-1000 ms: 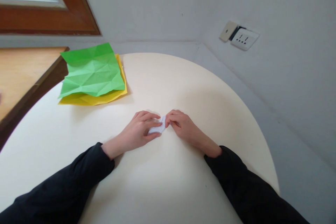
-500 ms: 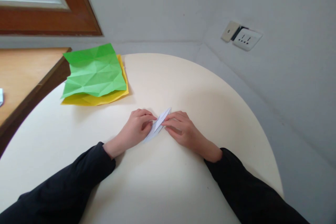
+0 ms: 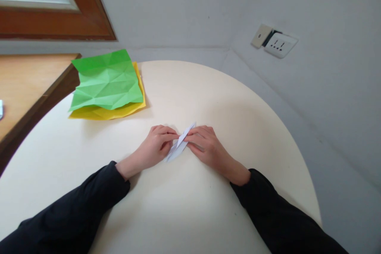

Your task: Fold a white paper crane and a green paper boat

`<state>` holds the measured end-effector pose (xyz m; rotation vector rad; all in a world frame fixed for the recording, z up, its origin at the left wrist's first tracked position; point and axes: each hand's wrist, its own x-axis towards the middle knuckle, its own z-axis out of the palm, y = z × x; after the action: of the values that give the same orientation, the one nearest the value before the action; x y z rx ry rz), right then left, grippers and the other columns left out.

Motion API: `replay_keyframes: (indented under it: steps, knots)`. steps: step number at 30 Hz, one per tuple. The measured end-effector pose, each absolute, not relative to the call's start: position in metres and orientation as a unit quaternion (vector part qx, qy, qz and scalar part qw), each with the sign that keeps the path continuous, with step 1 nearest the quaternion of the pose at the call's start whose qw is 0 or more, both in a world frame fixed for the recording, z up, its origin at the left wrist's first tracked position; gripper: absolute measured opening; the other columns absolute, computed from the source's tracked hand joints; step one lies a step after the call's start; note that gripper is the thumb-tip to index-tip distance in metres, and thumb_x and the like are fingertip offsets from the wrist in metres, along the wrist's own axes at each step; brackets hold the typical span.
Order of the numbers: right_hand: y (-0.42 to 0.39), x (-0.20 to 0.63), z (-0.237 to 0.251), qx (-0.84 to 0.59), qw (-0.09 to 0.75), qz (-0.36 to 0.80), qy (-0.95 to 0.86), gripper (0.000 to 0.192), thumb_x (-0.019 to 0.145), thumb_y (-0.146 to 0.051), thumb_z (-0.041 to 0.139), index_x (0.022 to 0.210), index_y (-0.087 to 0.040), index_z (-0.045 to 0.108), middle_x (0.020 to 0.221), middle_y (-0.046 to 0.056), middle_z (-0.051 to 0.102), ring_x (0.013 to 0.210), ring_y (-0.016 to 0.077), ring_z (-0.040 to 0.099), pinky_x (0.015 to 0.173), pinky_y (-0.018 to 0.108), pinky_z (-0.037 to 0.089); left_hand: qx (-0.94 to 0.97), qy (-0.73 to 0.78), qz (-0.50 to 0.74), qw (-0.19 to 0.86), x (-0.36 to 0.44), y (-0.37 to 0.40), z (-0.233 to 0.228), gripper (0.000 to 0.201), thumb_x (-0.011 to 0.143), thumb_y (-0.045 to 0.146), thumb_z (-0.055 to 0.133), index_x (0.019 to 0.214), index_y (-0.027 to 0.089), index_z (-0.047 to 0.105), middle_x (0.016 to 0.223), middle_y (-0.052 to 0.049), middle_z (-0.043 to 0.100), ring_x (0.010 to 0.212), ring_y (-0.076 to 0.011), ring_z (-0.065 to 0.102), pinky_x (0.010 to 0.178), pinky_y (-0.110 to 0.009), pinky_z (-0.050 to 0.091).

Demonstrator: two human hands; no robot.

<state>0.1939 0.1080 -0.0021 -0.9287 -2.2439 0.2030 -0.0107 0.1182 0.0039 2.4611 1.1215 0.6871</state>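
Note:
Between my hands, over the middle of the white round table (image 3: 202, 214), is a small piece of folded white paper (image 3: 180, 146), long and slanted with pointed ends. My left hand (image 3: 154, 143) pinches its left side between thumb and fingers. From the other side, my right hand (image 3: 208, 147) grips the paper's right edge with thumb and fingertips. Parts of the paper's edges are covered by the fingers.
Creased green paper (image 3: 108, 81) lies on a yellow sheet (image 3: 135, 108) at the table's back left. A wooden desk (image 3: 32, 83) stands left, with a small whitish object at the picture's edge. Wall sockets (image 3: 279, 45) are at the upper right.
The fingertips have shifted slightly on the white paper, and it has turned a little, with more of its lower flap showing. The coloured sheets have not moved.

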Motion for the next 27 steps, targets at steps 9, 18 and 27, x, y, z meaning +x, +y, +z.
replay_keyframes:
  steps: [9, 18, 27]
  knots:
    - [0.107, 0.193, 0.001, -0.364, 0.375, 0.078, -0.849, 0.013, 0.086, -0.012, 0.054, 0.083, -0.022, 0.062, 0.086, 0.003, 0.068, 0.085, 0.0171, 0.06, 0.079, 0.034, 0.039, 0.87, 0.375, 0.25, 0.202, -0.011, 0.117, 0.007, 0.019, 0.081, 0.018, 0.053, 0.092, 0.02, 0.068, 0.094, -0.007, 0.069, 0.089, -0.0201, 0.06, 0.085, -0.037, 0.041]
    - [0.105, 0.19, 0.003, -0.336, 0.45, 0.089, -0.823, 0.013, 0.084, -0.008, 0.055, 0.086, -0.021, 0.055, 0.081, 0.004, 0.066, 0.08, 0.0181, 0.06, 0.073, 0.032, 0.045, 0.834, 0.342, 0.343, 0.266, -0.011, 0.115, 0.013, 0.014, 0.079, 0.023, 0.059, 0.088, 0.017, 0.068, 0.088, -0.009, 0.068, 0.08, -0.0167, 0.063, 0.075, -0.029, 0.049]
    - [0.097, 0.179, 0.005, -0.331, 0.49, 0.137, -0.795, 0.014, 0.085, -0.008, 0.05, 0.089, -0.021, 0.053, 0.082, 0.004, 0.061, 0.08, 0.0174, 0.058, 0.071, 0.031, 0.048, 0.835, 0.327, 0.395, 0.196, -0.011, 0.107, 0.012, 0.01, 0.082, 0.019, 0.056, 0.087, 0.017, 0.064, 0.087, -0.008, 0.066, 0.08, -0.0158, 0.062, 0.069, -0.026, 0.051]
